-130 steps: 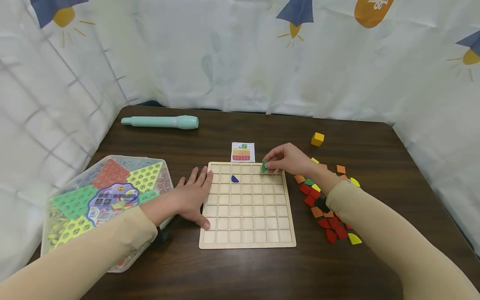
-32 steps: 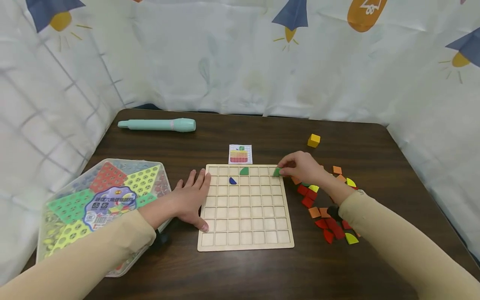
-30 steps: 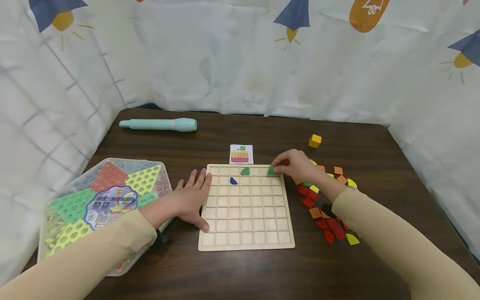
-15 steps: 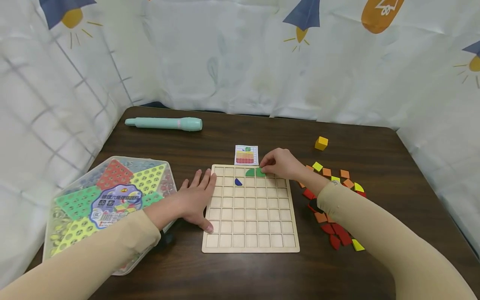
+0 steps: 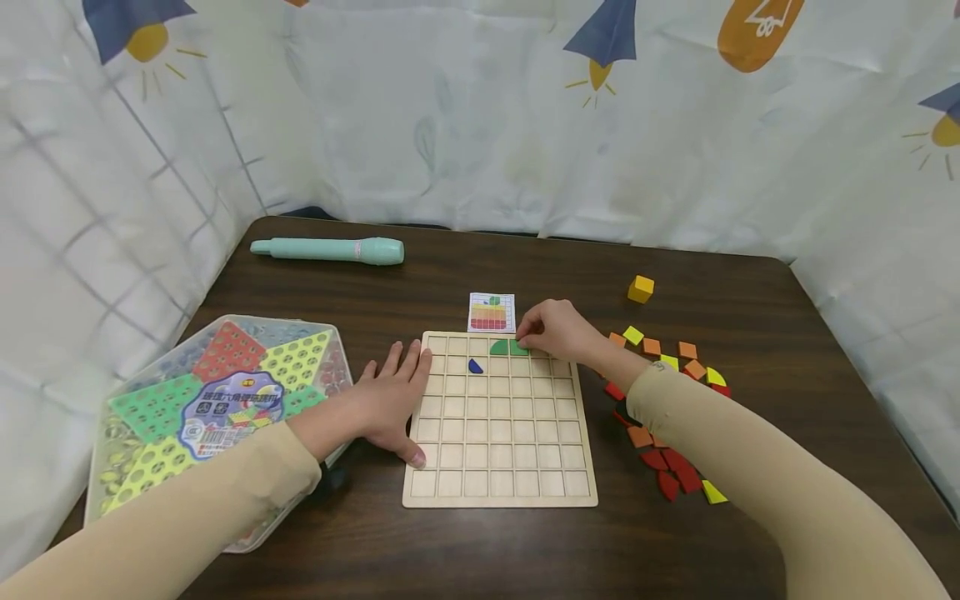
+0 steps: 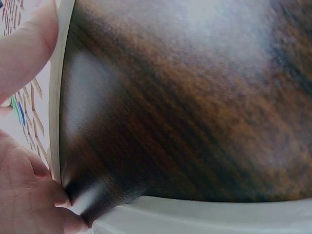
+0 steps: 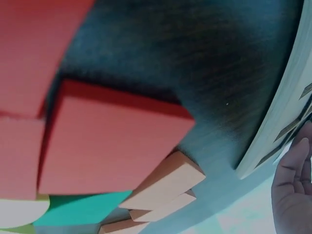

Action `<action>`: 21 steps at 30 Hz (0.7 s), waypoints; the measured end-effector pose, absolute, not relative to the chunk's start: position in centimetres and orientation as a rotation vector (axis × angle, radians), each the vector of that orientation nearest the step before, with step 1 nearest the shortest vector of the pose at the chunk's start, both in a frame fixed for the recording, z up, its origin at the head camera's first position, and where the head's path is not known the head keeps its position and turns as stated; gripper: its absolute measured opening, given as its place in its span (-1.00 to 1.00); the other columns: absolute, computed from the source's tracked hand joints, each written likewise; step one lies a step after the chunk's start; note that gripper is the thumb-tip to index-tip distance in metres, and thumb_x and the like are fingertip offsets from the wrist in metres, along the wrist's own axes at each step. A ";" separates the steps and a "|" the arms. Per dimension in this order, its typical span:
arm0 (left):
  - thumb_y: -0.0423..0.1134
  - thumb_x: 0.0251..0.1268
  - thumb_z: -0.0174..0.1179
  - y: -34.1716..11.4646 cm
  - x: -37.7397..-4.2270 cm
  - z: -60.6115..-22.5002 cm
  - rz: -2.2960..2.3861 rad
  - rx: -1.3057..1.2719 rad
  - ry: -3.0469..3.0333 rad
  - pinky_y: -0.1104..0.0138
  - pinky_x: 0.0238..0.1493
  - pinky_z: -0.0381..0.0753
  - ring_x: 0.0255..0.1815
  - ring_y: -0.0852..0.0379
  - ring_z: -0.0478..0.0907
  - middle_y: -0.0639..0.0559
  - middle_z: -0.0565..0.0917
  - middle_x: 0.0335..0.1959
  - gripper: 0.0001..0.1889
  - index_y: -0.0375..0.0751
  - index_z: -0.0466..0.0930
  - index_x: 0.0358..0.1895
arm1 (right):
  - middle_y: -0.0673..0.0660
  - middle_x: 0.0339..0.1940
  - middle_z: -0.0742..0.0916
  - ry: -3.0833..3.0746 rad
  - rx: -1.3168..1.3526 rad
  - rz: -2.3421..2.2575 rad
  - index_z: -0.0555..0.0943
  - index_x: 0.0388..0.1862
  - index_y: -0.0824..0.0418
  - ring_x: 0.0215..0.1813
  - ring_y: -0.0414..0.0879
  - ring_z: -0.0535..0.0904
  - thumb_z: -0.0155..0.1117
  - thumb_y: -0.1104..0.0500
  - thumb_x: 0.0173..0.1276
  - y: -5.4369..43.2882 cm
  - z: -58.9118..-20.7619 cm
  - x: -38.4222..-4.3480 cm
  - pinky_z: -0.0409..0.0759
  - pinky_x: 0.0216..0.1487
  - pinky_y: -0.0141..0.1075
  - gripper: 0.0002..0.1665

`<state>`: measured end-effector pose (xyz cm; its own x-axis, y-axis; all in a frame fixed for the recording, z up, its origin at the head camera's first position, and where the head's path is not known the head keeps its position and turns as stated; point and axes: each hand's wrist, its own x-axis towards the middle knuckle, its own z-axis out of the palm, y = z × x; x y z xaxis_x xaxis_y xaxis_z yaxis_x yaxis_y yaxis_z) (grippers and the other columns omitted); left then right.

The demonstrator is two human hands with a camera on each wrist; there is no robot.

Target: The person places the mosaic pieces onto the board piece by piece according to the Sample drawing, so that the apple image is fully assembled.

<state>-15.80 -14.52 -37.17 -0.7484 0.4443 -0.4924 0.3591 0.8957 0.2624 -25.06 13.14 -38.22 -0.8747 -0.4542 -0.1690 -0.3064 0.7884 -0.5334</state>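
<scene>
A wooden grid board (image 5: 501, 502) lies on the dark table. My left hand (image 5: 390, 408) rests with spread fingers along its left edge, thumb on the lower left. In the top row sits a green quarter-round piece (image 5: 498, 347). Directly right of it is a second green piece (image 5: 517, 347), its right edge pinched by the fingertips of my right hand (image 5: 558, 330). A small dark blue piece (image 5: 476, 366) lies in the second row. Just beyond the board, a printed card (image 5: 491, 313) shows a coloured grid picture. The right wrist view catches my right hand only at its edge.
Right of the board spread loose red (image 5: 678, 471), orange (image 5: 687, 350) and yellow pieces (image 5: 716, 492), partly under the right forearm. Farther back stands a yellow cube (image 5: 641, 289). A clear hexagonal box (image 5: 232, 392) sits left, and a mint-green microphone-shaped object (image 5: 330, 250) lies behind.
The first green piece has gone from my right hand into the top row. A second green piece has slid left along that row to its side. The left hand stays put.
</scene>
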 end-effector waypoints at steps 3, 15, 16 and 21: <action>0.26 -0.13 0.59 -14.5 -15.8 -37.1 0.202 0.576 2.497 -0.42 0.51 -0.11 0.67 -0.47 -0.40 -0.43 -0.33 0.67 0.49 -0.44 -0.30 0.64 | 0.08 -0.22 0.81 2.712 -0.584 -0.697 0.79 -0.25 0.16 -0.21 -0.07 0.62 0.43 0.19 0.39 13.1 -38.1 -24.9 0.64 -0.10 -0.22 -0.94; 0.24 -0.10 0.59 -14.7 -15.7 -36.9 0.223 0.595 2.496 -0.44 0.50 -0.13 0.66 -0.48 -0.42 -0.45 -0.36 0.66 0.49 -0.46 -0.32 0.63 | 0.11 -0.20 0.80 2.742 -0.548 -0.730 0.76 -0.14 0.22 -0.22 -0.07 0.65 0.36 0.25 0.43 19.2 -36.5 -22.8 0.64 -0.15 -0.23 -0.90; 0.24 -0.10 0.59 -14.7 -15.7 -36.9 0.223 0.598 2.494 -0.44 0.50 -0.13 0.66 -0.48 -0.43 -0.45 -0.36 0.66 0.49 -0.46 -0.32 0.63 | 0.11 -0.20 0.80 2.745 -0.542 -0.723 0.76 -0.13 0.22 -0.22 -0.08 0.66 0.36 0.25 0.43 20.0 -36.5 -22.5 0.65 -0.16 -0.23 -0.90; 0.23 -0.09 0.59 -14.6 -15.7 -36.9 0.223 0.603 2.486 -0.45 0.49 -0.13 0.66 -0.49 -0.43 -0.46 -0.36 0.65 0.49 -0.47 -0.32 0.63 | 0.12 -0.20 0.82 2.767 -0.516 -0.667 0.75 -0.12 0.25 -0.20 -0.08 0.72 0.36 0.28 0.42 23.9 -36.9 -20.8 0.70 -0.15 -0.19 -0.88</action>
<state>-15.71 -14.64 -36.92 -0.7381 0.4657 -0.4883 0.3715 0.8846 0.2820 -20.81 23.88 -36.94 -0.9064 -0.3930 -0.1549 -0.2792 0.8325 -0.4786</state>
